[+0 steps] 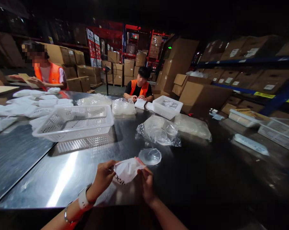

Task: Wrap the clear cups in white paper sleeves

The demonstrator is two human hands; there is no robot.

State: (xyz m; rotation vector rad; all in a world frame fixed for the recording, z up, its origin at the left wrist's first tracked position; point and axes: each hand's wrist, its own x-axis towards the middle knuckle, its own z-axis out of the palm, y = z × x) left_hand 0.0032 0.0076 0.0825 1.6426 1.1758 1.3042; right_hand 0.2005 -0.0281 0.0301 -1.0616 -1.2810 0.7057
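Observation:
Between my two hands is a white plastic bag (127, 171) with black lettering on it, held just above the metal table. My left hand (105, 175) pinches the bag at its left edge. On its other side, my right hand (145, 180) grips the edge, thumb in front and some fingers behind the bag. What the bag contains, if anything, is hidden. Just beyond my right hand lies a clear round plastic bowl (150, 156) on the table. Farther back, a clear plastic bag (160, 131) holds more round clear pieces.
A white perforated basket (74, 131) stands left, a smaller one (167, 107) farther back. Filled white bags (39, 102) are piled at the far left. A co-worker (138, 86) sits across the metal table (91, 172); another person (48, 73) stands left. Shelving (245, 60) rises right.

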